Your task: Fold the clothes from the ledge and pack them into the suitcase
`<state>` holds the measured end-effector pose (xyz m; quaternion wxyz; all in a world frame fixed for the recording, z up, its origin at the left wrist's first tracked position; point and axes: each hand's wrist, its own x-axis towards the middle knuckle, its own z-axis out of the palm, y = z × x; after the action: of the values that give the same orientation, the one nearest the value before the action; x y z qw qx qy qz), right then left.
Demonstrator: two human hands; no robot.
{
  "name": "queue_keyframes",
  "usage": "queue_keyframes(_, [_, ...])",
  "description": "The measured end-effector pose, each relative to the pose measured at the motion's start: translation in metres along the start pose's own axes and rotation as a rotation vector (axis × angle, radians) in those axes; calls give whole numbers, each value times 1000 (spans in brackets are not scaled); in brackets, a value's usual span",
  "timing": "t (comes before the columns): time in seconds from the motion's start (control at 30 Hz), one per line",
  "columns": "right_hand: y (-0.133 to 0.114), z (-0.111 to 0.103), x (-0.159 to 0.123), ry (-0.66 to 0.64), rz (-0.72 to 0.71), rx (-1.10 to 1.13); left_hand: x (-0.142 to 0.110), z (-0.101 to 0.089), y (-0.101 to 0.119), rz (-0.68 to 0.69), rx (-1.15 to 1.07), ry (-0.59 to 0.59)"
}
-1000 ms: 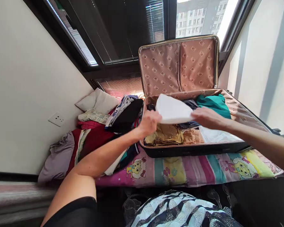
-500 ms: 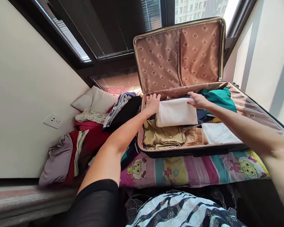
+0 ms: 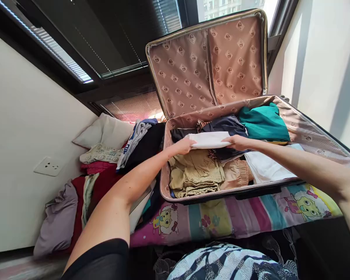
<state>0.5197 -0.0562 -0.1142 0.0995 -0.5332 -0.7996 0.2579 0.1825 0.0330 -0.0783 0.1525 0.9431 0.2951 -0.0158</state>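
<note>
Cloth (image 3: 209,140), white and folded, spans both hands above the open suitcase (image 3: 235,58). Left hand (image 3: 184,146) grips one end, right hand (image 3: 237,142) the other. Khaki garment (image 3: 202,171) lies nearest below; teal garment (image 3: 264,123) toward the right.

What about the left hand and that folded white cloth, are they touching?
Touching: the head view shows the left hand with its fingers closed on the near-left end of the folded white cloth.

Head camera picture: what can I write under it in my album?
Left hand and right hand hold a white cloth over an open suitcase.
</note>
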Motion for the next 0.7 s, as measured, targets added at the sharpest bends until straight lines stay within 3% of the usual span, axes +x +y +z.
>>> queue_keyframes(0.13, [-11, -55, -16, 151, 81, 430, 21, -59, 2, -100, -352, 278])
queue_keyframes(0.27, [-15, -106, -58, 362, 126, 774, 76, -98, 38, -132, -812, 492])
queue_keyframes(0.37, [-3, -143, -95, 584, 206, 820, 127, -98, 83, -121, -1023, 495])
queue_keyframes(0.43, [11, -166, -121, 737, 306, 835, 158, -86, 111, -101, -1130, 450])
queue_keyframes(0.5, [24, -182, -145, 797, 405, 820, 187, -74, 131, -83, -1180, 408])
queue_keyframes(0.6, [41, -183, -169, 785, 497, 783, 234, -72, 145, -92, -1059, 414])
queue_keyframes(0.7, [57, -157, -172, 794, 595, 771, 292, -92, 156, -125, -736, 487])
